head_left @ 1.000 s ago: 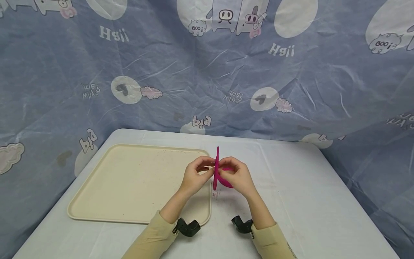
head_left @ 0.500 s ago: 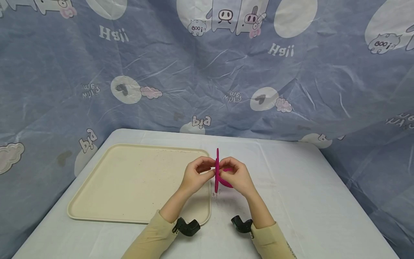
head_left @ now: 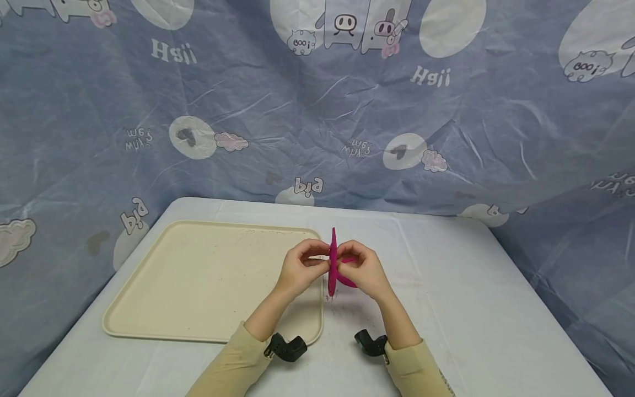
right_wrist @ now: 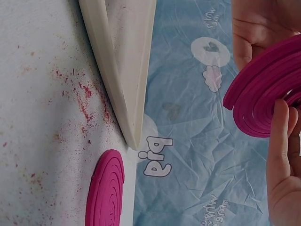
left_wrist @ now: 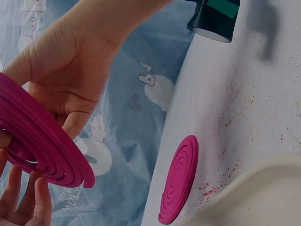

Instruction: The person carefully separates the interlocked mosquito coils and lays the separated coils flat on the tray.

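Note:
A magenta mosquito coil stands upright, edge-on to the head view, between my two hands. My left hand pinches it from the left with thumb and fingertips. On its other face the fingers of my right hand grip near the middle. Both wrist views show the spiral of the held coil with narrow gaps between its rings. A second magenta coil lies flat on the table beyond; in the head view the right hand partly covers it.
To the left lies a large cream tray, its right rim close under the left hand. Reddish crumbs are scattered on the white table beside the tray. A blue printed cloth hangs behind the table.
The held coil has sunk a little and turned slightly between the fingers. Both hands stay almost where they were, and the coil on the table has not moved.

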The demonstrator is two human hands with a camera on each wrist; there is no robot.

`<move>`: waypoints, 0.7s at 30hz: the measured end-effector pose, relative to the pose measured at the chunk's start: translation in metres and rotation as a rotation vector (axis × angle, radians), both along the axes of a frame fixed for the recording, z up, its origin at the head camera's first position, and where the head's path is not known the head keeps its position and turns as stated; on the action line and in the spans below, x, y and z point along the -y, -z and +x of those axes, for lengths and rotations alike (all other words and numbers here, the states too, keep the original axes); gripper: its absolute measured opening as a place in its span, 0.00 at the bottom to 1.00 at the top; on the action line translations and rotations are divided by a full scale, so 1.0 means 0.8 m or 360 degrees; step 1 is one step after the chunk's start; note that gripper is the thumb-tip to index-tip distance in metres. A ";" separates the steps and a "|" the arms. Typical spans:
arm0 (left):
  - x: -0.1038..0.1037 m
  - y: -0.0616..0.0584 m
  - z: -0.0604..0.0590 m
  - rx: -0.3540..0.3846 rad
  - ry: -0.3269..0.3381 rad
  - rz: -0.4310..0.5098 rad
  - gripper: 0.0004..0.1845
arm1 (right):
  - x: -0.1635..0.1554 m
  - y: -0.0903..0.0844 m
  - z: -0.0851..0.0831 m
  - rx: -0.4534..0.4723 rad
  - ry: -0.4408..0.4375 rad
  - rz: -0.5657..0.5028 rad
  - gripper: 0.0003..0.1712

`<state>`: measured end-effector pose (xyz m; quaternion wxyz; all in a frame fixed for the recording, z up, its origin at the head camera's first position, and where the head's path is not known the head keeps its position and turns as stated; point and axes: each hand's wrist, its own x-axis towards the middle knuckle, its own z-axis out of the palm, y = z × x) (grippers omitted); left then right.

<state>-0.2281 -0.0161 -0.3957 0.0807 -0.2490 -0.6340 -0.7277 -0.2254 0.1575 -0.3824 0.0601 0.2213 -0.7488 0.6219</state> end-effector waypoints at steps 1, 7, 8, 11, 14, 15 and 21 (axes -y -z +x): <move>0.000 0.001 -0.001 0.0004 0.0003 0.0010 0.15 | 0.000 0.000 0.000 0.0001 -0.0003 0.0002 0.11; 0.002 0.001 -0.003 0.0006 0.0019 0.0005 0.16 | -0.001 0.000 -0.001 0.0011 -0.0060 0.0012 0.12; 0.002 0.001 -0.003 0.0004 0.0022 0.0000 0.16 | -0.001 0.000 -0.001 0.0016 -0.0071 0.0012 0.11; 0.003 0.001 -0.003 0.0001 0.0035 -0.0004 0.16 | -0.002 0.001 -0.002 0.0026 -0.0103 0.0014 0.11; 0.004 0.000 -0.002 0.0010 0.0056 0.0005 0.18 | -0.002 0.002 -0.002 0.0024 -0.0122 0.0017 0.12; 0.004 0.000 -0.002 0.0017 0.0063 0.0011 0.19 | -0.002 0.003 -0.002 0.0022 -0.0129 0.0016 0.12; 0.003 0.000 -0.003 0.0058 0.0095 0.0040 0.26 | 0.000 0.002 -0.001 -0.0017 -0.0149 -0.0018 0.11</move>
